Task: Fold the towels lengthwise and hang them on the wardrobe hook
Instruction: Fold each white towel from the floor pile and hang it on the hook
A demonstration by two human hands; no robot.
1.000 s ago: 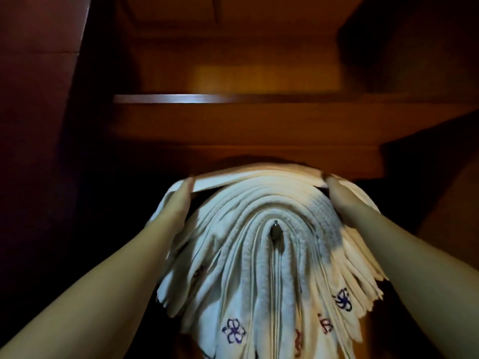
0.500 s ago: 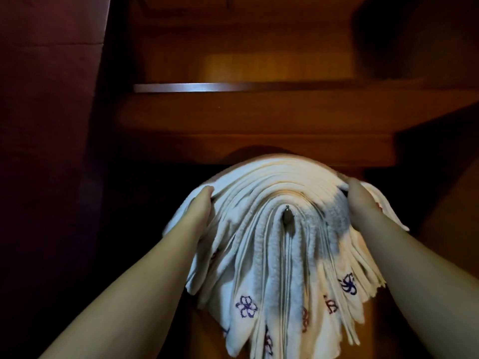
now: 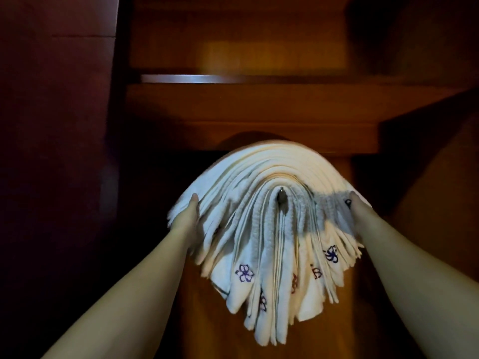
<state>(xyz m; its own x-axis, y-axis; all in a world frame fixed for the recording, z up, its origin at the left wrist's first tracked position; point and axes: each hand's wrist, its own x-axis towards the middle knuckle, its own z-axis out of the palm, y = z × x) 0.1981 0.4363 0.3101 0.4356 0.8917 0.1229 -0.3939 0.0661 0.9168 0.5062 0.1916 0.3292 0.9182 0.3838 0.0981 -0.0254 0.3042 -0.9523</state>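
Hanging in a thick fan over the wardrobe hook (image 3: 281,197), the stack of white towels (image 3: 269,229) drapes down both sides, many folded layers arched over the small metal knob that shows at the centre of the bundle. Embroidered flowers dot the lower ends, a purple one (image 3: 244,272) on the left half, another purple one (image 3: 331,253) on the right, and reddish ones between them. The towel ends hang free against the wooden panel (image 3: 344,320) below.

The left hand (image 3: 187,224) presses against the left flank of the bundle, palm on the outer layers, fingers straight and laid along the cloth; its grip looks flat rather than closed round anything. The right hand (image 3: 359,213) meets the right flank in the same fashion, though its fingers run behind the outer fold and I cannot tell how far that grip is closed. Both bare forearms reach in from the bottom corners.

Above the towels sits a wooden shelf (image 3: 248,104) with a bright strip of light along its back edge. A dark wardrobe side wall (image 3: 57,151) fills the left.
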